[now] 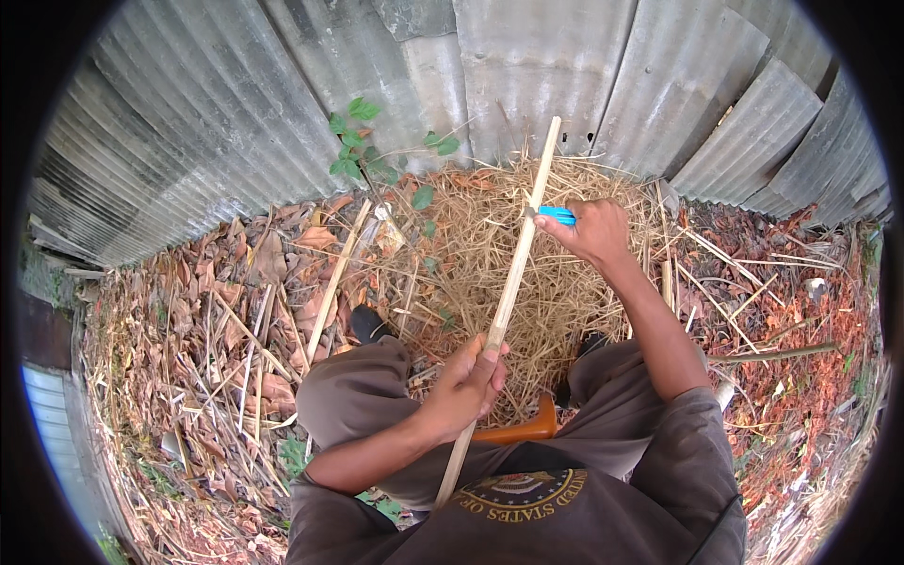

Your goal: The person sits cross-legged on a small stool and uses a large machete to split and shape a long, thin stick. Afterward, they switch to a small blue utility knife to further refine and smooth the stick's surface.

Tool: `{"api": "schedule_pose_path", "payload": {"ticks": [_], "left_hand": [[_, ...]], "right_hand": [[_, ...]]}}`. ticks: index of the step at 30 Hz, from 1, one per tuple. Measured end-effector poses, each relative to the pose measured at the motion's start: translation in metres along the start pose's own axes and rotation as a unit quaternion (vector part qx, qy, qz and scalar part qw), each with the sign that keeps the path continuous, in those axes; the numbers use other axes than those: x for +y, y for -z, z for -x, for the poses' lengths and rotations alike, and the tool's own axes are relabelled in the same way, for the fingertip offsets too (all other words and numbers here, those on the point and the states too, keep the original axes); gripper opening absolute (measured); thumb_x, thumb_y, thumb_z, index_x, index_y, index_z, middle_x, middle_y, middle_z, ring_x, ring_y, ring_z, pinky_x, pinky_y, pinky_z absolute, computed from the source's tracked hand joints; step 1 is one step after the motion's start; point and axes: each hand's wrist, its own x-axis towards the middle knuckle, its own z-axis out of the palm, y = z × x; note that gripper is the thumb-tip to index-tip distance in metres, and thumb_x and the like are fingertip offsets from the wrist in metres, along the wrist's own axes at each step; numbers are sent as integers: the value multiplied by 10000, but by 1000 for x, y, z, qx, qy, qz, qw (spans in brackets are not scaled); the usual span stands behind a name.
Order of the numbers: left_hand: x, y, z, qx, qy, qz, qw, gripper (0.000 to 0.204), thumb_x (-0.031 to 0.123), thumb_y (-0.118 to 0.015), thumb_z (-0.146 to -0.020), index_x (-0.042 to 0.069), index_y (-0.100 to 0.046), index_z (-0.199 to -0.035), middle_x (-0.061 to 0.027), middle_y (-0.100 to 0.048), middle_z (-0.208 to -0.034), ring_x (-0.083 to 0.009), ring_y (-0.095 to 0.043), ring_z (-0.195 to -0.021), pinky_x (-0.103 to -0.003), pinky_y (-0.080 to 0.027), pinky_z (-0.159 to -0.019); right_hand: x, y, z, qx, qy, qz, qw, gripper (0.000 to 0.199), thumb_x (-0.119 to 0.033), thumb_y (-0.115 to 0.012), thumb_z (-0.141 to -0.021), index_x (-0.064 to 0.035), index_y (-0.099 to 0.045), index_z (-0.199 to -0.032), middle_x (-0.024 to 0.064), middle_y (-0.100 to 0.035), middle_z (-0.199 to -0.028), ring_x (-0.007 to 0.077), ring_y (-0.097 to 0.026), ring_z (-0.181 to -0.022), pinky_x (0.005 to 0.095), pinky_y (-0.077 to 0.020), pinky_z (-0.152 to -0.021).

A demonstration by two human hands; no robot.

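Note:
A long pale wooden strip (pixel 513 273) slants up and away from my lap. My left hand (pixel 463 379) is closed around its lower part, and its near end passes down by my shirt. In my right hand (pixel 599 231) is a small knife with a bright blue handle (pixel 556 216). Its short dark blade lies against the strip near the far end, with my thumb along the handle. My fingers hide part of the handle. Beneath the strip's far half spreads a heap of straw-coloured shavings (pixel 480 226).
A grey corrugated metal fence (pixel 527 75) curves across the far side, with a green leafy plant (pixel 350 151) before it. Dry brown leaves (pixel 268 259) and loose sticks (pixel 339 273) cover the ground at left. An orange curved piece (pixel 527 429) shows between my legs.

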Motion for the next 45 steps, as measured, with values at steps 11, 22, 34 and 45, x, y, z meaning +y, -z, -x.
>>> {"api": "schedule_pose_path", "payload": {"ticks": [11,22,34,45], "left_hand": [[-15,-4,34,-119,32,-85,989,268,261,-287,-1046,49,-400,-1165,-13,-453,-726,-46,-365,-452,-185,-339,-424],[18,25,17,31,-32,84,996,223,230,-377,-1031,45,-448,-1133,-21,-467,-736,-53,-353,-417,-192,-328,-397],[26,15,13,47,-15,85,995,201,205,-334,-1041,70,-450,-1134,-7,-476,-746,-43,-365,-445,-201,-346,-411],[16,12,2,48,-36,23,998,232,244,-332,-1041,51,-434,-1121,-2,-449,-724,-46,-365,-449,-201,-336,-406]], "right_hand": [[100,15,-34,-1,-278,19,961,882,-836,-351,-770,-34,-718,-774,220,-653,-705,382,-660,-736,498,-493,-682],[4,30,-2,-100,-180,-109,973,804,-814,-419,-771,-65,-689,-657,116,-567,-506,297,-590,-519,437,-467,-553],[-90,27,57,-37,204,-154,966,683,-774,-628,-634,-128,-478,-473,25,-436,-426,221,-497,-401,360,-373,-502],[-72,14,40,67,248,-112,960,708,-806,-607,-612,-119,-530,-459,8,-474,-418,179,-504,-396,313,-361,-521]]}}
